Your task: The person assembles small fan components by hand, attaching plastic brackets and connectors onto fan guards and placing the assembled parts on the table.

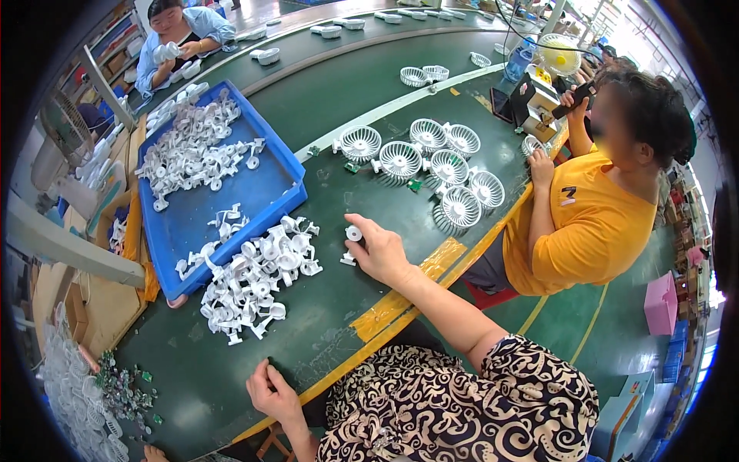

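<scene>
My right hand (379, 252) reaches over the green table, thumb and fingers closed around a small white plastic bracket (353, 233) with a round end; its foot shows below the fingers. My left hand (273, 394) rests near the table's front edge, fingers curled together, and nothing shows in it. Between the hands, to the left, lies a loose pile of similar white brackets (254, 279). Beyond my right hand stand several round white fan cages (400, 160) with slatted sides, and small green pieces (414, 185) lie among them.
A blue tray (265, 202) with many white brackets stands left of the pile. Clear plastic parts (73, 385) and small dark pieces (127, 389) lie lower left. A co-worker in a yellow shirt (596, 223) sits at right; another person (185, 42) works far left beside a conveyor (308, 61).
</scene>
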Tool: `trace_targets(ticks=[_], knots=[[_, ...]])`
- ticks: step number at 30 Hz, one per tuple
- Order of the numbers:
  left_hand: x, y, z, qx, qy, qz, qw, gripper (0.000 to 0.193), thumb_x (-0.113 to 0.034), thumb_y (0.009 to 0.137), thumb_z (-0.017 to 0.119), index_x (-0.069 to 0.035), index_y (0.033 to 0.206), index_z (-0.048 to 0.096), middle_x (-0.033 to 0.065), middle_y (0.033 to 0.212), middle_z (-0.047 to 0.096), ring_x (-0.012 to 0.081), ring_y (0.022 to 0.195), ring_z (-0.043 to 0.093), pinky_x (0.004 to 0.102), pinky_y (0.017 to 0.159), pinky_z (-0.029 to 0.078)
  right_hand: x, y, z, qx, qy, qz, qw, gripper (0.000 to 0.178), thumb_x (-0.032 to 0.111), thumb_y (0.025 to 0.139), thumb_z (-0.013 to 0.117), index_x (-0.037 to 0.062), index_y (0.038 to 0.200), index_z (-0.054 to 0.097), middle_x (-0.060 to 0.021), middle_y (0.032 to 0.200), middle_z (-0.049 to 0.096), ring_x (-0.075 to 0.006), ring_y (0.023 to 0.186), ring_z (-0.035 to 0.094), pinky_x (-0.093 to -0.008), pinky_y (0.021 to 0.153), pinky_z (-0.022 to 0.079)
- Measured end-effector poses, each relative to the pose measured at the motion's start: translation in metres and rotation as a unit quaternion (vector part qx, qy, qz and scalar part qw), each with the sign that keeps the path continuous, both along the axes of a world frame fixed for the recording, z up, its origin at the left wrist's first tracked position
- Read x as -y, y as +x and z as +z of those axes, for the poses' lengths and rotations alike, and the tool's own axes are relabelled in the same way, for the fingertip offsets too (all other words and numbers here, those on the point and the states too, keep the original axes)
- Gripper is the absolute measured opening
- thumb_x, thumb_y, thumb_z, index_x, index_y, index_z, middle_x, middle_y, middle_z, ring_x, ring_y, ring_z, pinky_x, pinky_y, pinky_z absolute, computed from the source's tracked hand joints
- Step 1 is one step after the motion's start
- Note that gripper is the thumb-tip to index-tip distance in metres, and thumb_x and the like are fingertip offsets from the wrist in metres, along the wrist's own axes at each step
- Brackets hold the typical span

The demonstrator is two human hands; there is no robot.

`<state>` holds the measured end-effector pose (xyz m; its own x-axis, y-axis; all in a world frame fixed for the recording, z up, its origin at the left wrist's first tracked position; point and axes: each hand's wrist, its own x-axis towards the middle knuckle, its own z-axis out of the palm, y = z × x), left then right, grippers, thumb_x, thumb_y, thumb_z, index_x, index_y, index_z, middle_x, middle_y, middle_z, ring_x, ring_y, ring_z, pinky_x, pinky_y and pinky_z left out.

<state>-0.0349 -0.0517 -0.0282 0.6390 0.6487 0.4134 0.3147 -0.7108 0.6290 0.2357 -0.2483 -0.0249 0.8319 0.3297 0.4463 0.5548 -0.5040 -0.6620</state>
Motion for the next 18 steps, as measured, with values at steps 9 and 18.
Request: trace_targets(ticks=[9, 18], knots=[[0.0030, -0.0011, 0.0042, -0.015, -0.004, 0.009, 1.000, 0.015, -0.005, 0.092, 0.063, -0.002, 0.104, 0.071, 0.0093, 0.082, 0.064, 0.0252, 0.069, 0.053, 0.0387, 0.061, 0.043, 0.0036, -0.0021, 0.0071, -0.040, -0.017, 0.011, 0.999, 0.046, 0.012, 0.087, 0.071, 0.0088, 0.130, 0.056, -0.0144, 0.104, 0.068, -0.0371, 0.086, 0.069, -0.0444, 0.072, 0.055], [0.0021, -0.0016, 0.0011, -0.020, -0.014, 0.017, 1.000, 0.015, -0.006, 0.093, 0.064, -0.002, 0.105, 0.072, 0.0088, 0.085, 0.066, 0.0230, 0.069, 0.053, 0.0370, 0.062, 0.044, 0.0038, -0.0005, 0.0053, -0.037, -0.025, 0.014, 0.999, 0.045, 0.014, 0.087, 0.072, 0.0092, 0.129, 0.055, -0.0142, 0.106, 0.069, -0.0367, 0.088, 0.068, -0.0444, 0.074, 0.056]])
